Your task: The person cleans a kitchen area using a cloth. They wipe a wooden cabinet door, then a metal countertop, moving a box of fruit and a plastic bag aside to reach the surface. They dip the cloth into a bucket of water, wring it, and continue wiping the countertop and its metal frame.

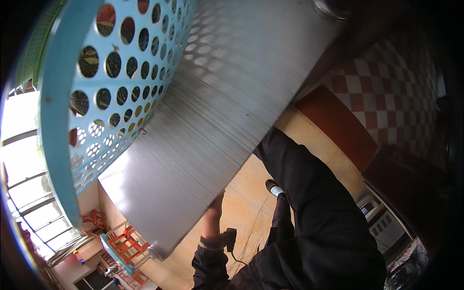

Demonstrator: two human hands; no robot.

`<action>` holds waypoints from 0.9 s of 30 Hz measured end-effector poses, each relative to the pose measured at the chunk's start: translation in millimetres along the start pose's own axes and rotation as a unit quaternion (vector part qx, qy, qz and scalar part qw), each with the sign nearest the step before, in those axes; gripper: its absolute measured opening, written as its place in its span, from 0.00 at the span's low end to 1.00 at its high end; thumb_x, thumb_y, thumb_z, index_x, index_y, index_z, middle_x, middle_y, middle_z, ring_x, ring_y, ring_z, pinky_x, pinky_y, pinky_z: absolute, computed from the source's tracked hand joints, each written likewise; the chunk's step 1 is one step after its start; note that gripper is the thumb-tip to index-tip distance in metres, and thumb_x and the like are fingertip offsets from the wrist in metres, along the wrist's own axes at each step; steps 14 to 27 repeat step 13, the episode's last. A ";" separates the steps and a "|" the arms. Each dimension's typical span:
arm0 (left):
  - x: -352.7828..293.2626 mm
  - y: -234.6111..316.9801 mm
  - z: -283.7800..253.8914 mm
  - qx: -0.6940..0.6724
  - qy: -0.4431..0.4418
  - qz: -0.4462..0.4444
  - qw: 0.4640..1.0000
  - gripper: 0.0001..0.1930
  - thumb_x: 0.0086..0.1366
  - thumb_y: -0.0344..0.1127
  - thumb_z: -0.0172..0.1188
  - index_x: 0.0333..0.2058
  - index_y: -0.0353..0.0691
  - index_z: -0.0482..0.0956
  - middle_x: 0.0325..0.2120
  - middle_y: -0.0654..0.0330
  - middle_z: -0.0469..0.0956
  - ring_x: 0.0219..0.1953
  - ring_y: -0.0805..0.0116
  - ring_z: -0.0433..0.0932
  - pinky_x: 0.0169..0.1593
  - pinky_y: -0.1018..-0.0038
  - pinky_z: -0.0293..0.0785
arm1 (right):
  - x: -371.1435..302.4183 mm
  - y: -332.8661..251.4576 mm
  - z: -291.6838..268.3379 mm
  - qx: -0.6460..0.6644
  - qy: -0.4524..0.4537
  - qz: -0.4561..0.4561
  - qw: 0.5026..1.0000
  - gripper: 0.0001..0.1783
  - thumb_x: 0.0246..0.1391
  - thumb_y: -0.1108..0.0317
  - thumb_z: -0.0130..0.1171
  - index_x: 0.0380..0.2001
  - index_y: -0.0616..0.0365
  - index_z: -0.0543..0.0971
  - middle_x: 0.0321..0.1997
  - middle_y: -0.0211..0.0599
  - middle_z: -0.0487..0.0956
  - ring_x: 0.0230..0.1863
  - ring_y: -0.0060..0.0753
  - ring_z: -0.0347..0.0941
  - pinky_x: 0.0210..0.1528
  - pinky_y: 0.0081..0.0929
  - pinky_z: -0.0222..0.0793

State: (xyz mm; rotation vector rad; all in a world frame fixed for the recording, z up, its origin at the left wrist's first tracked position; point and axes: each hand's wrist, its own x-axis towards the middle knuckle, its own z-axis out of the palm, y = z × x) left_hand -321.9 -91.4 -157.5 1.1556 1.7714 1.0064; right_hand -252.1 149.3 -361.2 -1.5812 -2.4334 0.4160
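Observation:
My left hand (214, 209) is at the edge of a brushed-metal tabletop (217, 111). Its fingers are hidden by the edge, so their grip does not show. A dark sleeve and a wrist strap with a small black box (230, 238) cover that forearm. On the tabletop, close to the camera, stands a light-blue plastic basket (58, 116) with round holes. Through the holes show dark green, pale-streaked things (113, 64), some yellow and some reddish patches. My right hand is not visible.
A green basket (36, 48) is at the far left, near barred windows (29, 193). Red chairs (129, 244) stand beyond the table. A metal vessel (332, 8) sits at the top. At right are a checkered tiled wall (372, 92) and a white appliance (390, 229). Black-clothed legs (282, 217) show below.

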 end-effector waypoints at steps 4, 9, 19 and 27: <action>4.4 9.1 3.3 -0.001 -0.017 -0.015 1.000 0.05 0.58 0.24 0.62 0.28 0.37 0.73 0.26 0.58 0.79 0.35 0.70 0.76 0.59 0.63 0.66 | -15.9 8.1 -40.5 -0.077 -0.134 -0.091 0.984 0.18 0.55 0.58 0.54 0.47 0.48 0.82 0.47 0.32 0.80 0.59 0.46 0.65 0.44 0.59 0.66; 3.2 7.6 -1.8 -0.021 -0.031 -0.019 0.999 0.05 0.57 0.23 0.62 0.29 0.37 0.73 0.26 0.58 0.78 0.34 0.69 0.76 0.56 0.65 0.67 | 13.5 31.7 -55.4 -0.100 -0.050 0.016 0.994 0.15 0.56 0.61 0.54 0.44 0.47 0.83 0.47 0.33 0.80 0.58 0.49 0.64 0.41 0.58 0.67; 5.6 6.5 0.7 -0.043 -0.031 0.002 0.999 0.05 0.58 0.24 0.62 0.29 0.37 0.74 0.27 0.59 0.78 0.33 0.68 0.75 0.57 0.63 0.66 | 14.7 27.3 -44.6 -0.070 -0.006 0.040 0.997 0.17 0.56 0.61 0.54 0.46 0.48 0.83 0.53 0.35 0.78 0.61 0.50 0.61 0.42 0.59 0.67; 5.6 6.5 0.7 -0.043 -0.031 0.002 0.999 0.05 0.58 0.24 0.62 0.29 0.37 0.74 0.27 0.59 0.78 0.33 0.68 0.75 0.57 0.63 0.66 | 14.7 27.3 -44.6 -0.070 -0.006 0.040 0.997 0.17 0.56 0.61 0.54 0.46 0.48 0.83 0.53 0.35 0.78 0.61 0.50 0.61 0.42 0.59 0.67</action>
